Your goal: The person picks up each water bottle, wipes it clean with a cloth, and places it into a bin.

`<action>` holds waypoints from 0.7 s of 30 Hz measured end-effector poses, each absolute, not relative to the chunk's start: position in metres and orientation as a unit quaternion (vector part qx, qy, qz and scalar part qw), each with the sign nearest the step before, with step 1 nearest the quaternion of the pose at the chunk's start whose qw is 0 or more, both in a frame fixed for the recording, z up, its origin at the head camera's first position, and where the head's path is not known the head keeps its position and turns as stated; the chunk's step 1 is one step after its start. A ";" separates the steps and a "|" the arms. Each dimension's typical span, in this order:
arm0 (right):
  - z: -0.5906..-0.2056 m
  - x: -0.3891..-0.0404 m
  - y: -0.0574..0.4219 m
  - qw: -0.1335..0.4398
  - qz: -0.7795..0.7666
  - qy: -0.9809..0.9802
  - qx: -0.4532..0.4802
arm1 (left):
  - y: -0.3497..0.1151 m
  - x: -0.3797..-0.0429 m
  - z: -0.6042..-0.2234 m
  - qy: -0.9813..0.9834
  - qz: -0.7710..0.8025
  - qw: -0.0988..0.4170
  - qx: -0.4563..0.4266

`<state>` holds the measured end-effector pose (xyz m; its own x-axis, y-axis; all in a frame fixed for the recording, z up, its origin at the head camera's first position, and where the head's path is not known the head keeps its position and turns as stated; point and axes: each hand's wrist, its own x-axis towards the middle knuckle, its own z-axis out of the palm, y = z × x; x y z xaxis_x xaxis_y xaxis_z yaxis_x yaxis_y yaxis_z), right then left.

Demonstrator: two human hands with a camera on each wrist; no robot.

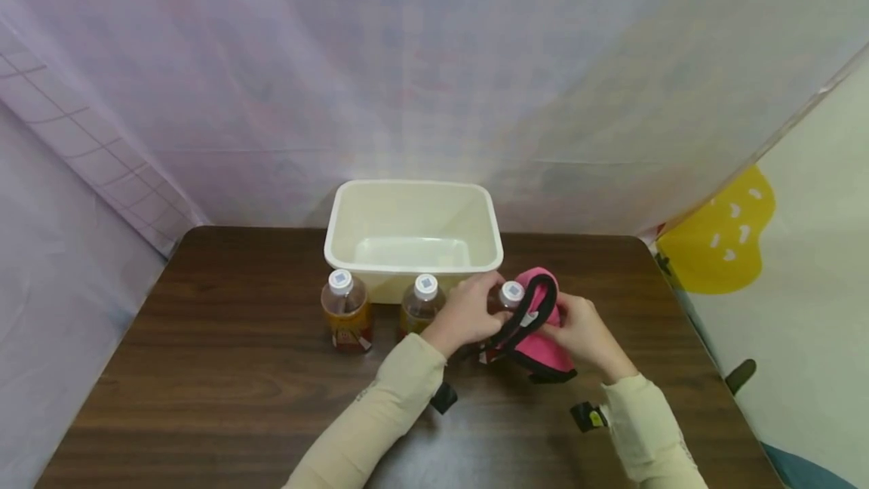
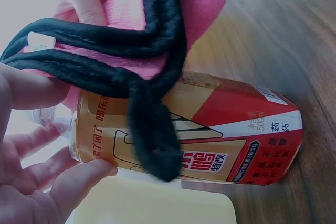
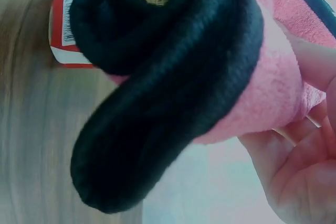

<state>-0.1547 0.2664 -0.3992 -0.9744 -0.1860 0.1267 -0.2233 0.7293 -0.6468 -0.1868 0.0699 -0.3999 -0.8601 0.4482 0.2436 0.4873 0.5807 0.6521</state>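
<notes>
A drink bottle (image 1: 512, 293) with a white cap stands at the basket's front right corner, its gold and red label (image 2: 220, 129) plain in the left wrist view. My left hand (image 1: 468, 312) grips this bottle near its shoulder, thumb and fingers on either side. A pink cloth (image 1: 548, 349) with thick black edging is pinched in my right hand (image 1: 582, 332) against the bottle's right side. Its black border (image 3: 163, 77) hangs across part of the label. In the right wrist view, the cloth hides most of the bottle.
Two similar bottles stand to the left, one (image 1: 347, 315) by the basket's left corner and one (image 1: 422, 304) partly behind my left forearm. The cream plastic basket (image 1: 414, 270) sits at the back of the brown wooden table (image 1: 224, 368), against a curtain (image 1: 421, 81).
</notes>
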 end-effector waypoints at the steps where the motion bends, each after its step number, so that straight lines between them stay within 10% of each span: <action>1: -0.401 -0.154 0.266 0.035 0.346 -0.931 0.112 | 0.070 -0.187 -0.400 -0.889 -0.373 0.028 -0.264; 21: -0.482 -0.157 0.270 0.033 0.360 -0.930 0.062 | 0.073 -0.187 -0.402 -0.901 -0.353 0.016 -0.251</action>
<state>-0.1567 0.2698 -0.4825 -0.9902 -0.0916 0.1050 -0.1384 0.7334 -0.6656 -0.1873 0.0733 -0.4021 -0.8733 0.4414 0.2060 0.4640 0.6251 0.6277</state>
